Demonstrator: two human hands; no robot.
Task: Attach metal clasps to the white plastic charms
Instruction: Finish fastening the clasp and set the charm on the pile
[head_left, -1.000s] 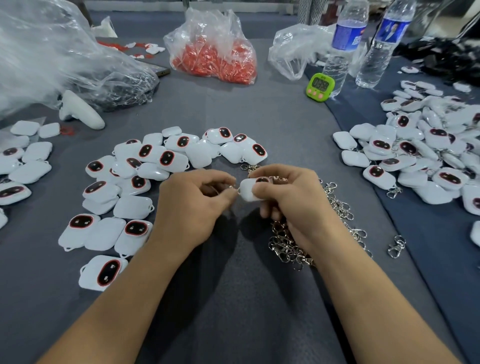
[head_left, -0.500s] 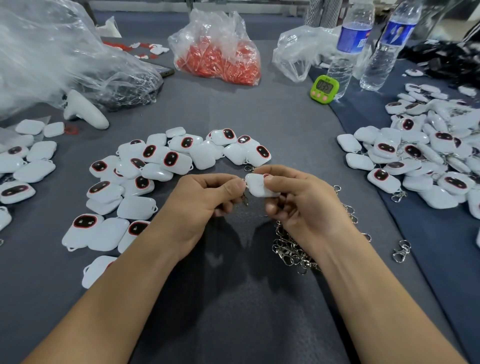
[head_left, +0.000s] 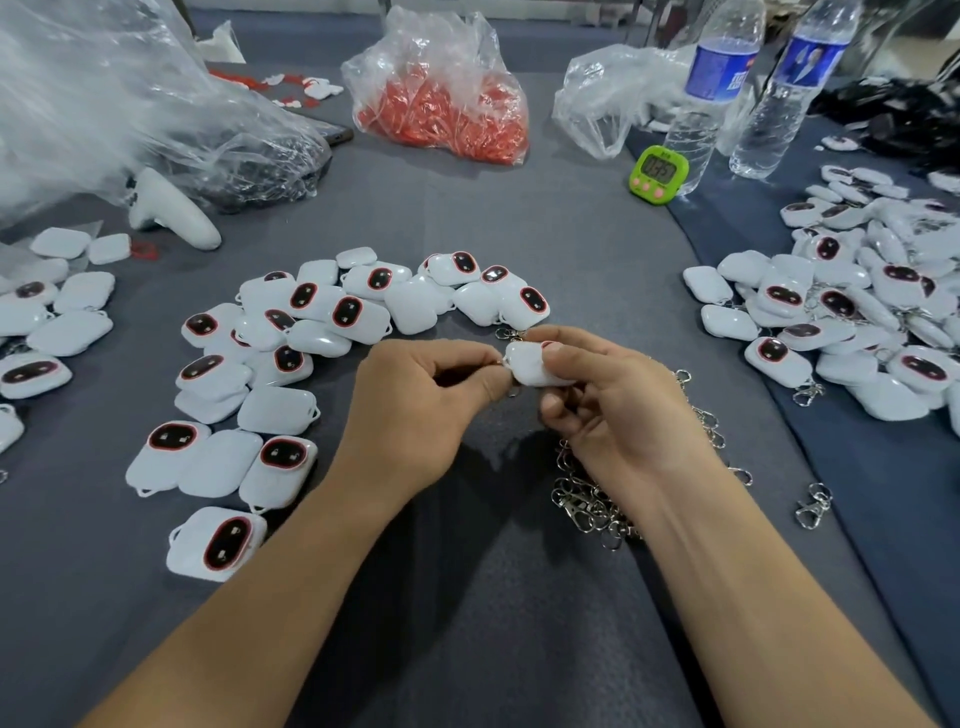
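Grey cloth tabletop (head_left: 467, 649): right hand (head_left: 618, 421) clamps one rounded white plastic charm (head_left: 530, 364), left hand (head_left: 415, 415) pinches one silver metal clasp (head_left: 513, 391) just beside those fingers.

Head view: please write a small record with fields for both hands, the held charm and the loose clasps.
left hand: pinches a clasp, mostly hidden, at the charm's edge
right hand: holds white charm between thumb and fingers
clasp pile: on the cloth under the right wrist
loose charms: clustered beyond the left hand

glossy plastic charms (head_left: 358, 317) — matt cloth (head_left: 519, 623)
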